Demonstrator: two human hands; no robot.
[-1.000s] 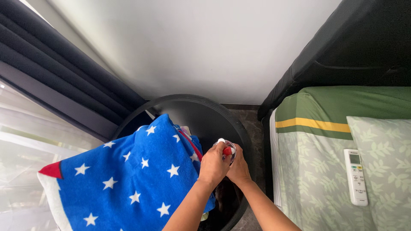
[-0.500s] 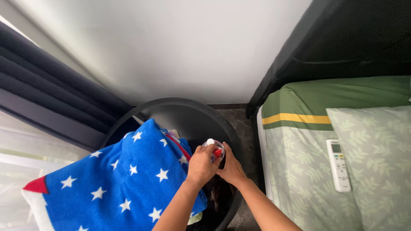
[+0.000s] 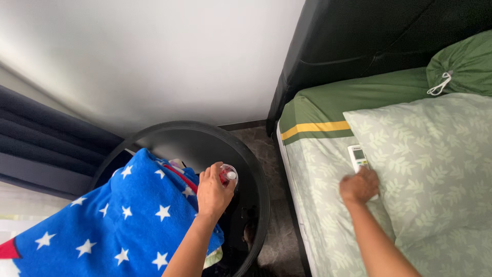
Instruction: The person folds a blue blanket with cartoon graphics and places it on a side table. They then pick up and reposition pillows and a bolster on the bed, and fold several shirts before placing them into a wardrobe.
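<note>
Over the round black table [image 3: 259,169], the left hand [image 3: 212,191] is gripping a small clear bottle [image 3: 227,175] with a red and white top, fingers wrapped around it and pinching it firmly just above the tabletop. Beside that hand, a blue towel with white stars [image 3: 123,220] is draping across the near left part of the table. On the bed [image 3: 318,169] to the right, the right hand [image 3: 360,185] is closing over the lower end of a white remote control [image 3: 357,155], which is lying along the edge of a leaf-patterned pillow [image 3: 425,159]; whether the fingers are fully clamping it is hard to tell.
</note>
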